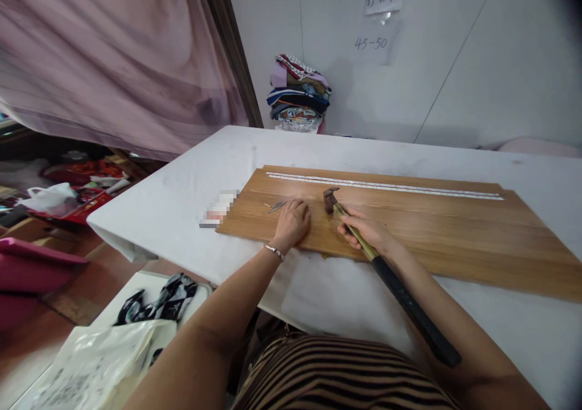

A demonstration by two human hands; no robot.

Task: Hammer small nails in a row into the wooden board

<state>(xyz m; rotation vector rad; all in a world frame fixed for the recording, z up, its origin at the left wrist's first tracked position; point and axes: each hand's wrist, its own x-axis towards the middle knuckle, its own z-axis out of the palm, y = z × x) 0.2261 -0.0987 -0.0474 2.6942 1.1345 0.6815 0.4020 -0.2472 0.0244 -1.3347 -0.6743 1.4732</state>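
Note:
A long brown wooden board [436, 234] lies across the white-covered table. My right hand [364, 228] grips a claw hammer [354, 231] by its yellow shaft, close below the rusty head. Its black handle end points back along my right forearm. The head is just above or on the board; I cannot tell which. My left hand [293, 222] rests on the left part of the board with bent fingers, their tips hidden. Beside those fingers lies a small bunch of nails [276, 206]. Two thin white marked strips [386, 185] run along the board's far side.
A blurred-out item [220, 210] sits at the board's left end on the white tablecloth [182, 185]. Folded clothes [300, 94] are stacked by the wall. At lower left are a plastic bag [104, 361] and a patterned cloth [163, 298]. A pink curtain [118, 52] hangs at the left.

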